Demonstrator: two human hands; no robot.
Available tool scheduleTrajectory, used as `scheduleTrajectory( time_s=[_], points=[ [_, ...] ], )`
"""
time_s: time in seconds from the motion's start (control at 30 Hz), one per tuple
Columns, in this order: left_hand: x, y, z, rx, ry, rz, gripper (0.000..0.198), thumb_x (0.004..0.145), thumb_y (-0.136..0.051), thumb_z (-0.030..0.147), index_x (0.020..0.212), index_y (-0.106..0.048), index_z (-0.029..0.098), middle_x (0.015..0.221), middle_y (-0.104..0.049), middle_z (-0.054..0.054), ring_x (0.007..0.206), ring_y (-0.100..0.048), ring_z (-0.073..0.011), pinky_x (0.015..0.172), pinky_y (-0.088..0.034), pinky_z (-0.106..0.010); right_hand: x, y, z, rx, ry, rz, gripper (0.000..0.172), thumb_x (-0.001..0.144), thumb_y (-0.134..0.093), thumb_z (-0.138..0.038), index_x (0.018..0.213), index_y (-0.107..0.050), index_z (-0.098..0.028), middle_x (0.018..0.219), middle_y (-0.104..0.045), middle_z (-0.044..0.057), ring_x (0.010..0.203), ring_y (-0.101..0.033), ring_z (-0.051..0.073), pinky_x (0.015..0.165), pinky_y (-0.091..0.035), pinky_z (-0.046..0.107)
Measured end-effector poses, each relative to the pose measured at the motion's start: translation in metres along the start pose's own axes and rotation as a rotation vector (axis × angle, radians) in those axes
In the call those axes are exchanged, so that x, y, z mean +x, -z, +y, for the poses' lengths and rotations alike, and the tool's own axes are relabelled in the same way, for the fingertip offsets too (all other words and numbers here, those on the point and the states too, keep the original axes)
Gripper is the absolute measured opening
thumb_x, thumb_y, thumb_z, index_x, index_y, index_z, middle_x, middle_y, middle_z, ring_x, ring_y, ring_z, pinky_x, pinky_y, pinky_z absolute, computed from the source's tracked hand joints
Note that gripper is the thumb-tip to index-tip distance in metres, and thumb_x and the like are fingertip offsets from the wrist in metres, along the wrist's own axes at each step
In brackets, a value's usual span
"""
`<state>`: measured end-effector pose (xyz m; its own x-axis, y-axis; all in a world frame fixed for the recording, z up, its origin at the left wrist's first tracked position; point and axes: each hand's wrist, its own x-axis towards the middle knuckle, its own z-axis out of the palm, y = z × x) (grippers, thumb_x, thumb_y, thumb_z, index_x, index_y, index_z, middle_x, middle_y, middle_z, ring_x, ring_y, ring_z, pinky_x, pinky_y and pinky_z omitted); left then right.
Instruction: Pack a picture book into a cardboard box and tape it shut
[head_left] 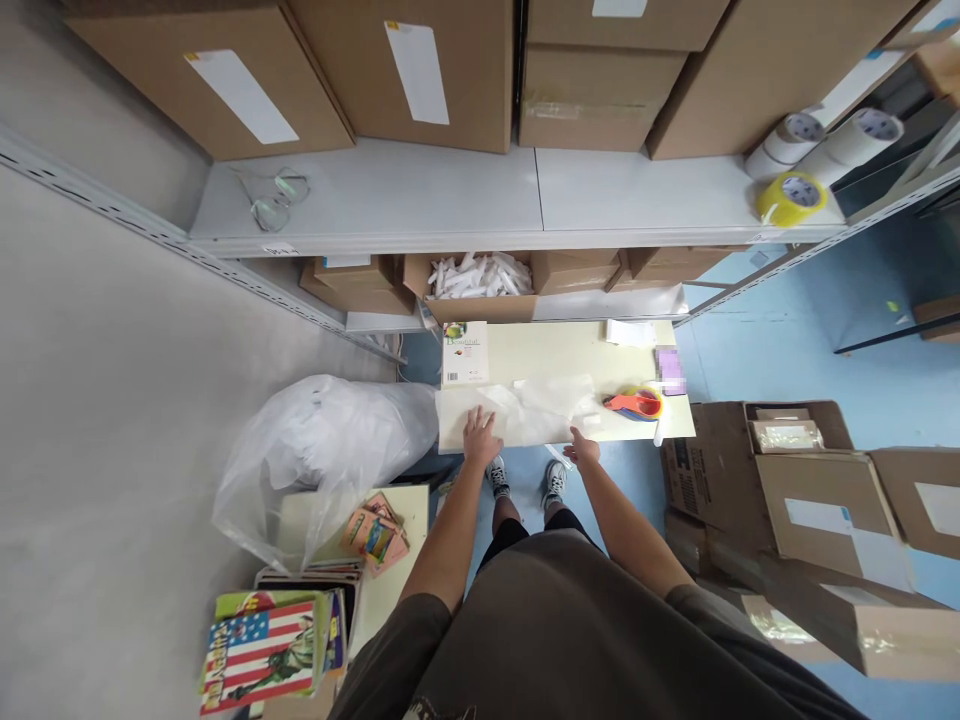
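A thin, creased white sheet (517, 410) lies along the front of the pale table (547, 350). My left hand (480, 437) rests on its left part with fingers spread. At the table's front edge is my right hand (583, 447), beside the sheet's right part; its fingers are loosely apart and nothing shows in them. Behind my left hand lies a white book (465, 355) with "Beautiful" on its cover. To the right of my right hand sits an orange-red tape dispenser (636, 404) with yellow tape.
Cardboard boxes (435, 70) fill the shelf above, with tape rolls (793, 198) and eyeglasses (279, 198) on it. An open box of white pieces (480, 277) stands below. A plastic bag (330, 450) and stacked books (270, 650) are left; cartons (817, 510) are right.
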<state>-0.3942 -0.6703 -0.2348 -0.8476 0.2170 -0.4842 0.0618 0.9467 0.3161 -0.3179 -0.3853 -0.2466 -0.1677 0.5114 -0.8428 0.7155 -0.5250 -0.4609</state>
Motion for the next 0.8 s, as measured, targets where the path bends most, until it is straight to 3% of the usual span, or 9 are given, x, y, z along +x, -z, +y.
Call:
scheduleTrajectory(
  time_s=[0.07,0.17,0.27,0.3,0.4,0.5,0.57,0.67,0.8],
  points=[
    [-0.001,-0.001,0.004,-0.018,0.001,-0.010,0.078,0.090,-0.073,0.036,0.165,-0.052,0.026,0.183,-0.023,-0.011,0.170,-0.012,-0.0391,0.132,-0.030,-0.055,-0.008,0.004,-0.004,-0.011,0.150,0.019,0.032,0.089,-0.076,-0.026,0.067,-0.054,-0.028,0.039,-0.051,-0.007,0.041,-0.060,0.017,0.049,-0.046,0.025],
    [-0.002,-0.003,0.007,-0.038,0.011,-0.058,0.076,0.090,-0.072,0.032,0.164,-0.053,0.025,0.182,-0.024,-0.012,0.169,-0.016,-0.0407,0.131,-0.033,-0.056,-0.027,-0.007,-0.006,-0.047,0.395,-0.108,0.029,0.083,-0.080,-0.022,0.065,-0.057,-0.027,0.045,-0.056,-0.006,0.058,-0.068,0.019,0.060,-0.053,0.025],
    [-0.001,-0.002,0.008,-0.064,0.008,-0.040,0.075,0.090,-0.073,0.032,0.162,-0.054,0.025,0.182,-0.023,-0.013,0.168,-0.020,-0.0408,0.129,-0.036,-0.056,-0.051,-0.037,-0.006,-0.145,0.544,-0.336,0.014,0.076,-0.084,-0.019,0.079,-0.072,-0.026,0.071,-0.076,-0.002,0.085,-0.076,0.021,0.076,-0.060,0.026],
    [-0.001,0.001,0.007,-0.083,0.008,-0.015,0.073,0.091,-0.072,0.032,0.162,-0.055,0.024,0.182,-0.024,-0.013,0.167,-0.021,-0.0403,0.129,-0.037,-0.056,-0.059,-0.050,-0.007,-0.162,0.594,-0.393,0.017,0.075,-0.084,-0.020,0.088,-0.076,-0.026,0.087,-0.081,0.000,0.098,-0.077,0.021,0.083,-0.062,0.028],
    [0.008,0.018,-0.003,-0.171,0.043,0.096,0.067,0.096,-0.065,0.032,0.161,-0.055,0.022,0.180,-0.030,-0.014,0.165,-0.027,-0.0382,0.130,-0.036,-0.054,-0.079,-0.092,-0.017,-0.181,0.772,-0.484,0.040,0.078,-0.083,-0.024,0.117,-0.077,-0.029,0.140,-0.074,0.005,0.141,-0.063,0.024,0.106,-0.060,0.036],
    [0.029,0.047,-0.024,-0.289,0.086,0.219,0.066,0.097,-0.062,0.029,0.161,-0.054,0.018,0.175,-0.040,-0.017,0.162,-0.034,-0.0350,0.133,-0.033,-0.049,-0.086,-0.138,-0.036,-0.215,0.932,-0.526,0.054,0.081,-0.081,-0.025,0.134,-0.072,-0.028,0.167,-0.053,0.006,0.163,-0.038,0.025,0.123,-0.048,0.042],
    [0.050,0.069,-0.040,-0.360,0.109,0.293,0.064,0.097,-0.061,0.026,0.160,-0.055,0.016,0.171,-0.045,-0.017,0.159,-0.040,-0.0335,0.133,-0.034,-0.046,-0.082,-0.169,-0.049,-0.263,0.987,-0.536,0.058,0.082,-0.078,-0.024,0.139,-0.069,-0.028,0.172,-0.046,0.007,0.166,-0.032,0.026,0.129,-0.041,0.044],
    [0.085,0.096,-0.065,-0.443,0.135,0.327,0.062,0.096,-0.063,0.023,0.157,-0.057,0.016,0.161,-0.056,-0.016,0.150,-0.051,-0.0332,0.129,-0.039,-0.044,-0.068,-0.212,-0.063,-0.303,0.980,-0.515,0.059,0.080,-0.077,-0.020,0.138,-0.070,-0.026,0.170,-0.049,0.008,0.166,-0.030,0.027,0.131,-0.037,0.046],
    [0.124,0.109,-0.094,-0.528,0.129,0.296,0.061,0.093,-0.069,0.025,0.153,-0.062,0.016,0.149,-0.066,-0.017,0.141,-0.059,-0.0364,0.124,-0.044,-0.045,-0.042,-0.253,-0.071,-0.408,0.912,-0.515,0.056,0.076,-0.078,-0.016,0.131,-0.074,-0.024,0.166,-0.054,0.009,0.165,-0.033,0.031,0.135,-0.030,0.047]
  ],
)
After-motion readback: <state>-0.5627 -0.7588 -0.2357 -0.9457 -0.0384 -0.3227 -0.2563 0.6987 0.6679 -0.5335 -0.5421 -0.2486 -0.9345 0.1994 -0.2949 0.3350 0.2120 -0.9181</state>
